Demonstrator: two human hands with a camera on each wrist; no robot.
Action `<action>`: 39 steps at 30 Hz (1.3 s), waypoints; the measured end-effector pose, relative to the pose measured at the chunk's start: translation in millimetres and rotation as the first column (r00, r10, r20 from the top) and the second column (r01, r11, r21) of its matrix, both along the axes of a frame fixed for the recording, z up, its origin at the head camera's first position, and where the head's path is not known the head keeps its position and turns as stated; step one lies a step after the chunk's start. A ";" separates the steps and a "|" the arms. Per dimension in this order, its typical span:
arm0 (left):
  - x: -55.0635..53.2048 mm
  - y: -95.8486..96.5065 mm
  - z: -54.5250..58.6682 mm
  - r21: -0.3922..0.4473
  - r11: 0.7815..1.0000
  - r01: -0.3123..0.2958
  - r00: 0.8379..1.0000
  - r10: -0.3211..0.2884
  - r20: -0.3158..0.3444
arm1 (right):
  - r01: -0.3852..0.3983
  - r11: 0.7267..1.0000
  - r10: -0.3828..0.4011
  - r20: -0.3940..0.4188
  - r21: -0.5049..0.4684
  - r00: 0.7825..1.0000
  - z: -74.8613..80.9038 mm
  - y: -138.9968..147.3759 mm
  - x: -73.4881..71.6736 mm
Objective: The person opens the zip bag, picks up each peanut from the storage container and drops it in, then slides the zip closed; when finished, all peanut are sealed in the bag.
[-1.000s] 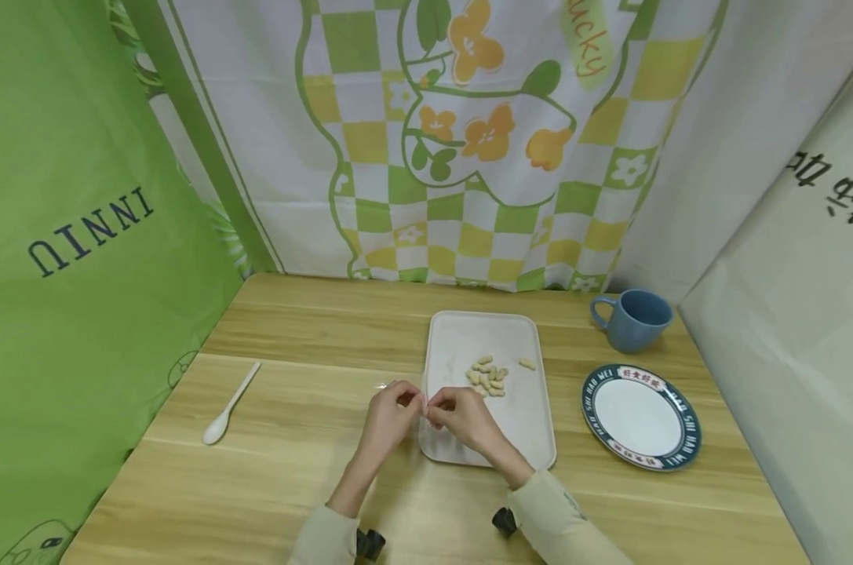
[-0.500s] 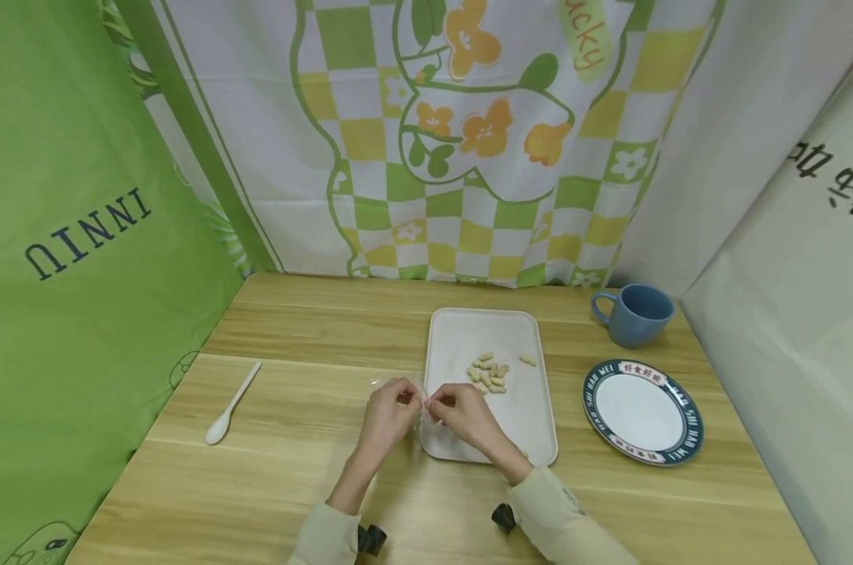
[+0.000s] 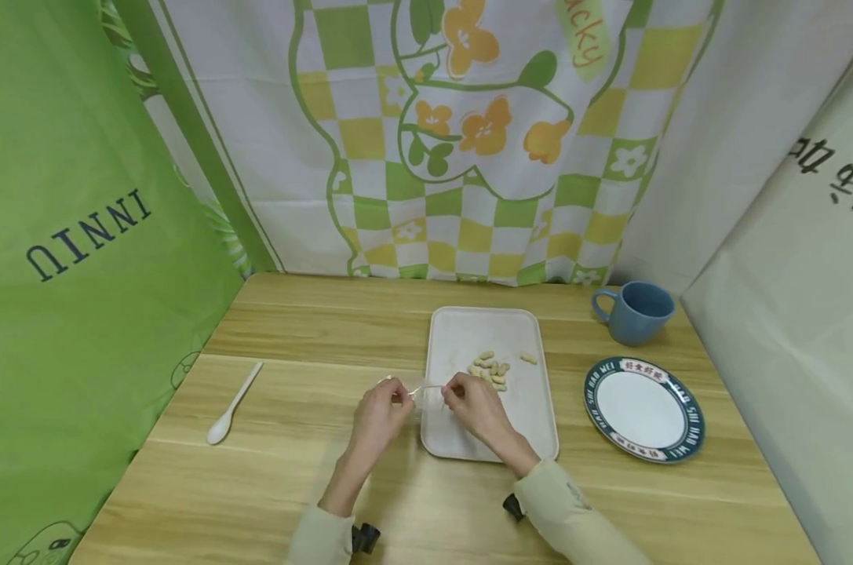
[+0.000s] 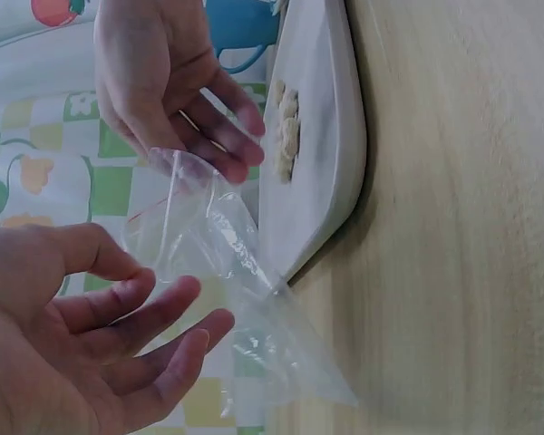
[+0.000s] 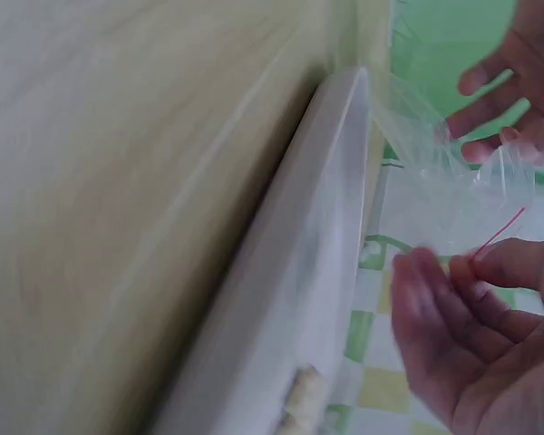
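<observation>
A clear plastic zip bag [image 4: 245, 299] with a red line along its mouth hangs between my two hands, over the left edge of the tray. My left hand [image 3: 380, 413] pinches one side of the mouth between thumb and index finger. With thumb and index finger, my right hand [image 3: 477, 408] pinches the opposite side, above the tray. The bag's mouth is spread between them, and its lower part droops toward the table in the left wrist view. Several unshelled peanuts [image 3: 497, 378] lie grouped on the white tray [image 3: 511, 329], just beyond my right hand.
A single peanut [image 3: 529, 359] lies apart at the tray's right. On the wooden table [image 3: 313, 329] are a white spoon [image 3: 221, 428] at left, a plate with a dark green rim [image 3: 641, 412] at right and a blue mug [image 3: 638, 314] behind it. Curtains enclose the table.
My hands have drawn apart from nearly touching, left hand to the left and right hand to the right. The bag's mouth now stretches open between them.
</observation>
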State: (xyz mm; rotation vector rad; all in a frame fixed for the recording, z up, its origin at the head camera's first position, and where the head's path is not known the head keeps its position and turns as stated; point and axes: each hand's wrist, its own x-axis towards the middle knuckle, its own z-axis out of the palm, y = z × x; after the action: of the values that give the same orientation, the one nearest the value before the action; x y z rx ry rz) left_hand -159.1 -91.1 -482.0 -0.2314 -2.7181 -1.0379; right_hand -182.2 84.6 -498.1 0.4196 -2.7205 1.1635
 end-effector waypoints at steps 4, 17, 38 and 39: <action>4.8 -0.2 7.9 -0.188 0.981 0.046 0.999 -0.041 0.033 | 0.019 0.982 0.022 -0.209 0.190 0.978 -0.4 5.7 -2.9; 1.9 -5.6 -13.1 -0.235 0.952 0.195 0.959 -0.236 -0.158 | -0.220 0.970 0.227 0.063 -0.105 0.972 18.1 7.9 -2.9; -6.7 8.2 -34.2 -0.331 0.929 0.162 0.897 -0.279 -0.343 | -0.217 0.975 0.222 -0.111 0.054 0.969 22.6 -1.7 3.2; -6.7 8.9 -34.1 -0.330 0.929 0.165 0.895 -0.282 -0.345 | -0.220 0.974 0.224 -0.083 0.056 0.971 23.2 -1.6 3.5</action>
State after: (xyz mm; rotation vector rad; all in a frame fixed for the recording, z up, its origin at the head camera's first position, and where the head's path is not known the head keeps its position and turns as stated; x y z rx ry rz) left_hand -165.8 -82.1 -516.1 -0.7383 -2.4990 -0.5496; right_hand -178.7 83.0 -474.9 0.7814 -2.6807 1.1028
